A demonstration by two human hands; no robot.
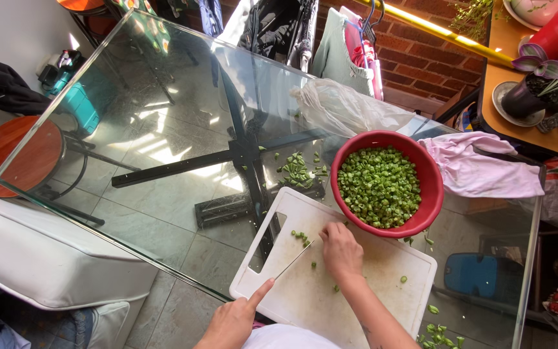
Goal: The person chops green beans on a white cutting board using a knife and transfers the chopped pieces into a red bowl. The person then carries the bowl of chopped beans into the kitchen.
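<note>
Small chopped green bean pieces lying on white cutting board atop glass bench. Left hand clamped on knife; right hand resting fingers-down, holding nothing, beside red bowl.

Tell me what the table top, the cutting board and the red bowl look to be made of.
Table top: clear glass; floor and base show through. Cutting board: white, matte, likely plastic. Red bowl: smooth, glossy, probably plastic.
</note>
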